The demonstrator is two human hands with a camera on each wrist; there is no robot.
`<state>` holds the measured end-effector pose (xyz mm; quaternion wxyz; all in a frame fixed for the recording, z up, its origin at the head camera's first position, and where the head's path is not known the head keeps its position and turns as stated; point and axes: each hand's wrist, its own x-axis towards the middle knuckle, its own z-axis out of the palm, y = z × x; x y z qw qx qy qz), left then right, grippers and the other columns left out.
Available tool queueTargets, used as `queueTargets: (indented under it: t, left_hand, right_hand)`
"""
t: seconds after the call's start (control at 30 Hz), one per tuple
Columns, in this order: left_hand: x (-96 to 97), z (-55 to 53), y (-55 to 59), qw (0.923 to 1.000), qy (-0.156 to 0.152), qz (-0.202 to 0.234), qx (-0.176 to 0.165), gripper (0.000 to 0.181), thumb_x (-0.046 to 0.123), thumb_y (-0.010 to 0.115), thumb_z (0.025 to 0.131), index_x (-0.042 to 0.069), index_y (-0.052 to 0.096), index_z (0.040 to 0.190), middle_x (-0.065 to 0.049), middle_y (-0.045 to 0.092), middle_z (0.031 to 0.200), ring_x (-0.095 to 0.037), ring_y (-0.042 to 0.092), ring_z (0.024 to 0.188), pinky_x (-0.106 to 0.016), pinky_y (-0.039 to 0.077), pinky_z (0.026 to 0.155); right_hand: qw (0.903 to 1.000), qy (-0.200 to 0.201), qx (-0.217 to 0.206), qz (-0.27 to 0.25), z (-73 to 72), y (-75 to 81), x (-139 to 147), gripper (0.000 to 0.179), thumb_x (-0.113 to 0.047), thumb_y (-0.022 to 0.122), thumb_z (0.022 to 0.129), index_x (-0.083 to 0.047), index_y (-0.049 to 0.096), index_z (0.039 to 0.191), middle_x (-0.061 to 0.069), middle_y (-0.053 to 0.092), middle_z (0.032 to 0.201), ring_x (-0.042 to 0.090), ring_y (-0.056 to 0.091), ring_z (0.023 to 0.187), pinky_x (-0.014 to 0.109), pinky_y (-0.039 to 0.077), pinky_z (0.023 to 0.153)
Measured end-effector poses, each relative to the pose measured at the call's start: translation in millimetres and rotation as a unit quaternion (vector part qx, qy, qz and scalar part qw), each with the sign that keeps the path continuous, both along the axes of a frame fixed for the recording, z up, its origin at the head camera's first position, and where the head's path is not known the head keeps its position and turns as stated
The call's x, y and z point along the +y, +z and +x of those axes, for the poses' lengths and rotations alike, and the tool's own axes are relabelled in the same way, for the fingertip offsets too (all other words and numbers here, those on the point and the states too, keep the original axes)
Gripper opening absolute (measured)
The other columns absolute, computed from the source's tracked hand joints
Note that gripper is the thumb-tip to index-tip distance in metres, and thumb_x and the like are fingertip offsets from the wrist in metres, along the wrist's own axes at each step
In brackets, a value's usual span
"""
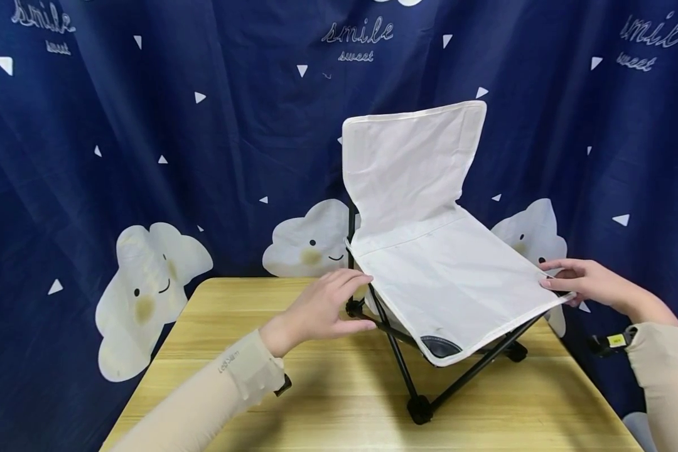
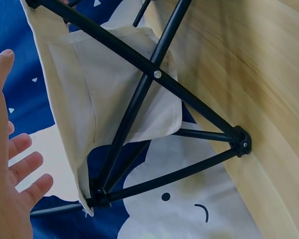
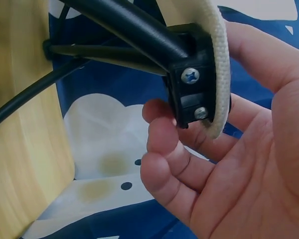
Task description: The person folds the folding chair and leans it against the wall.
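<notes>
A folding camp chair (image 1: pixel 452 270) with cream fabric and a black tube frame stands unfolded on the wooden table. My left hand (image 1: pixel 319 307) is beside the seat's left edge, fingers extended and thumb apart; its fingertips overlap that edge in the head view. The left wrist view shows this hand's relaxed fingers (image 2: pixel 32 167) next to the fabric, with crossed black legs (image 2: pixel 139 94) beyond. At the seat's right front corner, my right hand (image 1: pixel 599 285) curls its fingers round the black corner bracket (image 3: pixel 192 82), thumb by the fabric edge. Part of its grip is hidden behind the fabric.
The light wooden table (image 1: pixel 316 402) carries the chair on its right half. Directly behind hangs a dark blue curtain (image 1: pixel 231 125) printed with clouds and triangles. Black plastic feet (image 1: pixel 420 409) of the chair rest on the tabletop. A cream fabric flap (image 2: pixel 119 84) hangs beneath the seat.
</notes>
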<state>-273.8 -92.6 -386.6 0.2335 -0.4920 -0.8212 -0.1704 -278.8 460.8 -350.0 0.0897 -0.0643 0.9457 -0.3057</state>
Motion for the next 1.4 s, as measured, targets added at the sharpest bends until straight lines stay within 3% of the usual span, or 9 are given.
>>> queueTargets:
  t: [0.1, 0.23, 0.3, 0.37, 0.6, 0.9, 1.2, 1.4]
  left_hand:
    - [4.5, 1.8, 0.4, 1.0000, -0.007, 0.003, 0.003, 0.078, 0.049, 0.086, 0.091, 0.001, 0.062, 0.147, -0.010, 0.068, 0.142, -0.026, 0.066, 0.131, -0.044, 0.054, 0.116]
    - [11.1, 3.1, 0.7, 0.9998, -0.017, 0.006, 0.011, 0.077, 0.049, 0.087, 0.090, 0.002, 0.063, 0.146, -0.009, 0.068, 0.141, -0.026, 0.066, 0.131, -0.042, 0.055, 0.114]
    - [14.1, 3.8, 0.1, 0.9997, -0.020, 0.006, 0.011, 0.076, 0.050, 0.087, 0.090, 0.003, 0.063, 0.145, -0.009, 0.068, 0.141, -0.025, 0.066, 0.131, -0.042, 0.055, 0.114]
    - [17.1, 5.4, 0.0, 0.9997, -0.024, 0.006, 0.008, 0.076, 0.050, 0.087, 0.090, 0.004, 0.063, 0.146, -0.008, 0.068, 0.141, -0.024, 0.066, 0.132, -0.041, 0.055, 0.115]
    - [28.1, 10.9, 0.2, 0.9993, -0.035, 0.002, 0.011, 0.075, 0.051, 0.087, 0.090, 0.005, 0.064, 0.145, -0.006, 0.069, 0.141, -0.022, 0.066, 0.132, -0.036, 0.054, 0.115]
    - [42.5, 12.3, -2.3, 0.9965, -0.060, 0.002, 0.058, 0.073, 0.052, 0.087, 0.089, 0.005, 0.067, 0.141, -0.005, 0.071, 0.137, -0.019, 0.068, 0.129, -0.030, 0.053, 0.116]
    - [53.0, 16.4, -4.5, 0.9912, -0.093, 0.017, 0.093, 0.065, 0.051, 0.089, 0.088, 0.006, 0.072, 0.133, -0.002, 0.075, 0.126, -0.016, 0.071, 0.119, -0.030, 0.056, 0.108]
    - [61.2, 22.2, -9.5, 0.9873, -0.116, 0.026, 0.105, 0.064, 0.052, 0.090, 0.087, 0.007, 0.074, 0.129, 0.000, 0.076, 0.121, -0.013, 0.071, 0.113, -0.026, 0.057, 0.104]
  right_hand:
    - [0.9992, -0.002, -0.011, -0.040, 0.3, -5.0, 3, 0.062, -0.024, 0.065, 0.109, 0.013, 0.044, 0.154, 0.006, 0.079, 0.113, 0.009, 0.067, 0.080, 0.032, 0.060, 0.069]
    - [0.9946, -0.006, -0.027, -0.100, 1.8, -10.8, 9, 0.033, -0.020, 0.064, 0.109, -0.030, 0.065, 0.141, -0.008, 0.075, 0.098, 0.017, 0.067, 0.075, 0.031, 0.059, 0.066]
    - [0.9923, 0.000, -0.031, -0.120, 2.4, -13.2, 12, 0.035, -0.019, 0.063, 0.110, -0.051, 0.064, 0.125, -0.009, 0.073, 0.092, 0.020, 0.066, 0.072, 0.031, 0.057, 0.064]
    - [0.9909, 0.009, -0.028, -0.131, 2.6, -15.3, 15, 0.045, -0.017, 0.062, 0.110, -0.061, 0.061, 0.117, -0.008, 0.070, 0.088, 0.021, 0.065, 0.069, 0.031, 0.054, 0.061]
    - [0.9824, 0.047, -0.021, -0.179, 0.6, -22.5, 25, 0.058, -0.006, 0.054, 0.111, -0.062, 0.063, 0.124, -0.005, 0.069, 0.079, 0.020, 0.063, 0.063, 0.035, 0.049, 0.055]
    - [0.9607, 0.097, -0.025, -0.259, -1.3, -31.1, 31, 0.064, 0.005, 0.045, 0.111, -0.049, 0.069, 0.134, -0.007, 0.071, 0.085, 0.025, 0.056, 0.063, 0.042, 0.043, 0.055]
    - [0.9620, 0.089, -0.032, -0.256, -1.8, -26.6, 30, 0.063, 0.003, 0.046, 0.112, -0.052, 0.068, 0.132, -0.009, 0.073, 0.088, 0.026, 0.053, 0.063, 0.045, 0.038, 0.056]
    - [0.9516, 0.102, -0.049, -0.286, -0.9, -31.7, 33, 0.064, 0.005, 0.043, 0.112, -0.049, 0.069, 0.135, -0.008, 0.076, 0.093, 0.027, 0.051, 0.065, 0.044, 0.036, 0.057]
